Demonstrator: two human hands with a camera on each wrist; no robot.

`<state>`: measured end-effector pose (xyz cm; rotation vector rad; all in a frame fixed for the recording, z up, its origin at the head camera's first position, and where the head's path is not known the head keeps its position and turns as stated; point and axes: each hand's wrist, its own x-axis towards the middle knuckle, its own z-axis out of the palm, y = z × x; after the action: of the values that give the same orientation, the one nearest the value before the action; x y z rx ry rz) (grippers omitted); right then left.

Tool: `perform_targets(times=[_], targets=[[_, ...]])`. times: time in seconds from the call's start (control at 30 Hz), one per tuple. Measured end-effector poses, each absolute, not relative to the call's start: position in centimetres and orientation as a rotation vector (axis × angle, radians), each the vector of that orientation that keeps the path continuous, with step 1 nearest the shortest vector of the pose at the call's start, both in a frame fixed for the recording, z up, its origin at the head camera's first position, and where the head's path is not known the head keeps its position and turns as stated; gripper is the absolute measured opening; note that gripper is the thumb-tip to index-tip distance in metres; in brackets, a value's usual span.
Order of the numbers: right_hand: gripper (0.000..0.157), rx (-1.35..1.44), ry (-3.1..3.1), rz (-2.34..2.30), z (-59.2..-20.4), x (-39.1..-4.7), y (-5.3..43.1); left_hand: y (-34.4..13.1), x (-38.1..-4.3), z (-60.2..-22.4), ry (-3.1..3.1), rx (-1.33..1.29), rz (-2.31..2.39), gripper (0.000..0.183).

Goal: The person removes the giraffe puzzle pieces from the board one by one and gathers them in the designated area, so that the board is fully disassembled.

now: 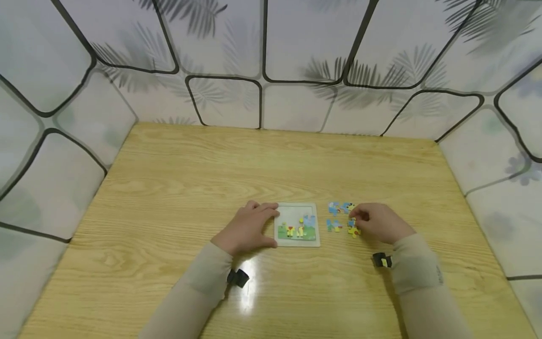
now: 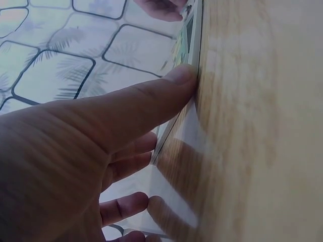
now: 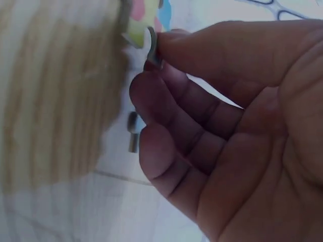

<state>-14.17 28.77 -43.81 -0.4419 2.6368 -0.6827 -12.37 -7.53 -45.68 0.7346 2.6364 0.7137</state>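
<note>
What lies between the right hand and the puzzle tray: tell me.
Loose puzzle pieces lie flat on the table between the right hand and the tray; nothing taller visibly stands in the way.

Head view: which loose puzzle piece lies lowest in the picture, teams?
The yellow piece, right of the tray and beside the right hand; the other loose pieces lie higher up.

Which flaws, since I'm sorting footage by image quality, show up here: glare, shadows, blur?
Head view: a white glare streak on the table, near the left forearm; left wrist view: the left hand throws dark finger shadows onto the wood; right wrist view: the wood grain looks smeared, and the puzzle piece at the right hand's fingertips is soft-edged.
</note>
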Motion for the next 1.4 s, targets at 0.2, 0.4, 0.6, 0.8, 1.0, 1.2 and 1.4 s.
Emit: perform_targets(times=[0.2,0.4,0.6,0.8,1.0,1.2,1.4], targets=[[0.018,-0.49,2.704,-0.613,-43.5,-14.5,26.8,-7.5,-12.4,-45.8,2.638,0.727,0.71,0.076],[0.036,-0.683,2.639,-0.611,-43.6,-14.9,22.2,-7.2,-12.4,-45.7,2.646,0.705,0.703,0.077],[0.034,-0.715,2.607,-0.568,-44.1,-14.6,21.1,-5.8,-12.6,-46.2,2.637,0.748,0.69,0.076],[0.019,-0.764,2.608,-0.663,-44.8,-15.0,20.2,-7.0,-12.6,-45.9,2.652,0.713,0.67,0.076],[0.01,-0.735,2.599,-0.761,-44.8,-14.9,20.0,-7.6,-12.5,-45.8,2.646,0.705,0.69,0.076],[0.013,-0.784,2.596,-0.768,-45.1,-14.5,19.8,-7.7,-12.4,-45.9,2.649,0.712,0.691,0.075],[0.014,-0.872,2.628,-0.728,-45.1,-14.3,19.3,-7.6,-12.3,-45.8,2.639,0.692,0.725,0.076]])
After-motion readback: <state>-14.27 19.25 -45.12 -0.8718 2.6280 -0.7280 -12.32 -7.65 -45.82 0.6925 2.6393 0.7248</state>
